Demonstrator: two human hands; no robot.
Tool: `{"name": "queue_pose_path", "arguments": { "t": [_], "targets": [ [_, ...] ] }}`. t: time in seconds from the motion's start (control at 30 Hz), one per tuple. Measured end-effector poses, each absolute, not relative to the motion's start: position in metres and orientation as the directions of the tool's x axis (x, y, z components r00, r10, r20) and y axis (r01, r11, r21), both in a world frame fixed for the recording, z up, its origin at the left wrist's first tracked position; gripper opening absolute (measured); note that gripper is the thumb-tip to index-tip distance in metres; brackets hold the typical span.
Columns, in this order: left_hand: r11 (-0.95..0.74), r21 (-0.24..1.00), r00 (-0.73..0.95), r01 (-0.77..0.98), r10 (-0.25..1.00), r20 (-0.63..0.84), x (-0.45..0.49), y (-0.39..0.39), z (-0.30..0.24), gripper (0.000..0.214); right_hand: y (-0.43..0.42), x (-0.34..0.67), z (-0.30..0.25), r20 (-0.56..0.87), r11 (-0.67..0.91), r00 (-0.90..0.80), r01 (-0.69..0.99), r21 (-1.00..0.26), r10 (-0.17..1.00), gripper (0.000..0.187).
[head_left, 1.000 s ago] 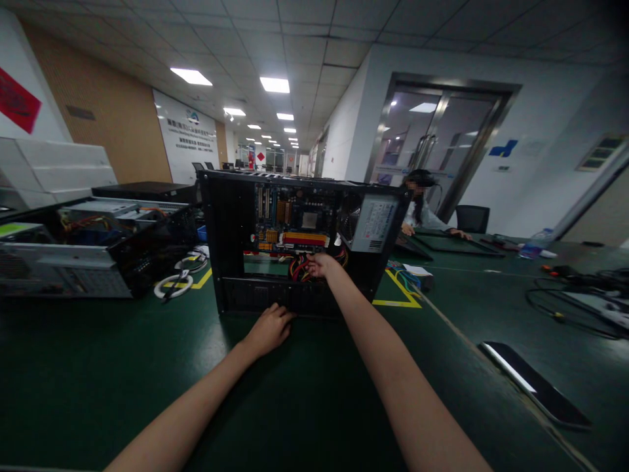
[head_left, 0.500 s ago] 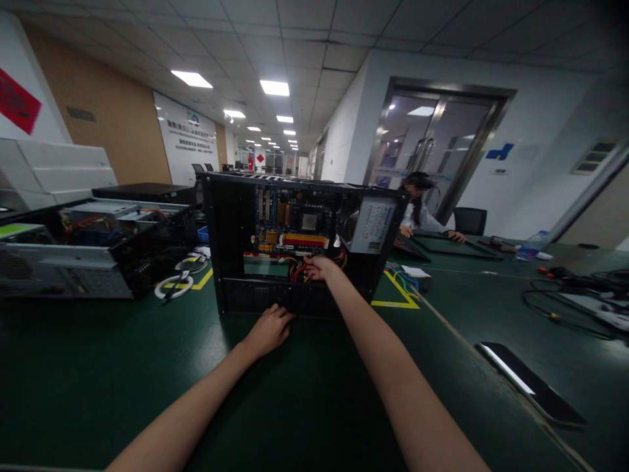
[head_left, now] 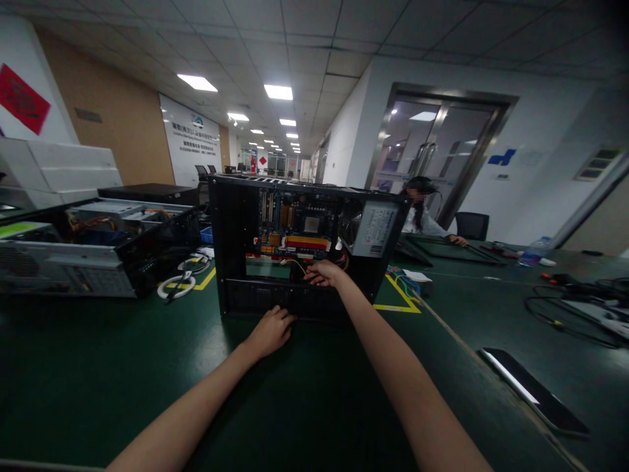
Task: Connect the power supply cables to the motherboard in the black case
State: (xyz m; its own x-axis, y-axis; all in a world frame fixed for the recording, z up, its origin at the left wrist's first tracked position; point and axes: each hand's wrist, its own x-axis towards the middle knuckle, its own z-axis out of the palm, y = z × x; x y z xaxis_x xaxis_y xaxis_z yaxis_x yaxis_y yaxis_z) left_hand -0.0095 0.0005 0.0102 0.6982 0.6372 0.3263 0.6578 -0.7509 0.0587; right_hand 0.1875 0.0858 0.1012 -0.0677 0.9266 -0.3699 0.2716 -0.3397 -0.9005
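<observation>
An open black computer case [head_left: 253,296] stands on its edge in front of me, its inside facing me. Inside are a motherboard [head_left: 275,216] with red and yellow memory slots and a silver power supply [head_left: 377,228]. My right hand [head_left: 325,273] reaches in over the lower rail, fingers pinched on a bundle of power cables [head_left: 297,270]; the fingertips are partly hidden in shadow. A thin light wire runs left from there. My left hand [head_left: 271,332] rests at the case's bottom edge, fingers loosely bent and touching it, nothing grasped.
Another opened computer case [head_left: 88,262] lies to the left, beside a coiled white cable [head_left: 175,286]. A phone [head_left: 533,391] lies at right, with black cables [head_left: 560,301] and a bottle [head_left: 534,251] beyond. A person [head_left: 417,203] sits across the table.
My right hand has moved slightly down and right, drawing the cable bundle lower, behind the rail. My left hand stays at the bottom edge. The view has shifted a little.
</observation>
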Motion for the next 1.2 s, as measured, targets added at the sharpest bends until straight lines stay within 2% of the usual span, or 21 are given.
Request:
{"name": "queue_pose_path", "arguments": {
  "t": [0.13, 0.27, 0.37, 0.43, 0.53, 0.6, 0.7, 0.9, 1.2],
  "targets": [
    [-0.754, 0.059, 0.699, 0.655, 0.633, 0.334, -0.010, 0.001, 0.009, 0.030, 0.077, 0.195, 0.099, -0.179, -0.186, 0.051, 0.338, -0.923, 0.983, 0.005],
    [-0.755, 0.061, 0.699, 0.653, 0.632, 0.333, -0.010, 0.001, 0.009, 0.030, 0.058, 0.196, 0.095, 0.170, 0.070, 0.169, 0.478, -0.876, 0.971, 0.008],
    [-0.748, 0.063, 0.695, 0.661, 0.641, 0.325, -0.010, 0.001, 0.009, 0.030, 0.029, 0.190, 0.088, 0.452, 0.258, 0.141, 0.657, -0.708, 0.881, 0.012],
    [-0.746, 0.059, 0.694, 0.663, 0.642, 0.325, -0.009, 0.000, 0.009, 0.030, 0.006, 0.184, 0.078, 0.580, 0.328, 0.057, 0.777, -0.537, 0.813, 0.015],
    [-0.743, 0.043, 0.691, 0.668, 0.641, 0.334, -0.009, 0.000, 0.008, 0.029, -0.026, 0.173, 0.054, 0.688, 0.482, -0.192, 0.837, -0.258, 0.700, 0.024],
    [-0.738, 0.036, 0.687, 0.674, 0.644, 0.335, -0.008, 0.001, 0.007, 0.028, -0.042, 0.168, 0.034, 0.679, 0.592, -0.388, 0.801, -0.085, 0.623, 0.027],
    [-0.743, 0.042, 0.692, 0.668, 0.640, 0.332, -0.008, 0.002, 0.005, 0.026, -0.057, 0.162, 0.010, 0.593, 0.650, -0.534, 0.760, 0.023, 0.603, 0.029],
    [-0.746, 0.060, 0.689, 0.663, 0.640, 0.341, -0.008, 0.003, 0.006, 0.033, -0.068, 0.158, -0.003, 0.380, 0.634, -0.582, 0.774, -0.014, 0.719, 0.019],
    [-0.756, 0.061, 0.695, 0.652, 0.628, 0.351, -0.008, 0.003, 0.007, 0.032, -0.071, 0.157, 0.002, 0.353, 0.609, -0.564, 0.793, -0.021, 0.747, 0.014]
  ]
}}
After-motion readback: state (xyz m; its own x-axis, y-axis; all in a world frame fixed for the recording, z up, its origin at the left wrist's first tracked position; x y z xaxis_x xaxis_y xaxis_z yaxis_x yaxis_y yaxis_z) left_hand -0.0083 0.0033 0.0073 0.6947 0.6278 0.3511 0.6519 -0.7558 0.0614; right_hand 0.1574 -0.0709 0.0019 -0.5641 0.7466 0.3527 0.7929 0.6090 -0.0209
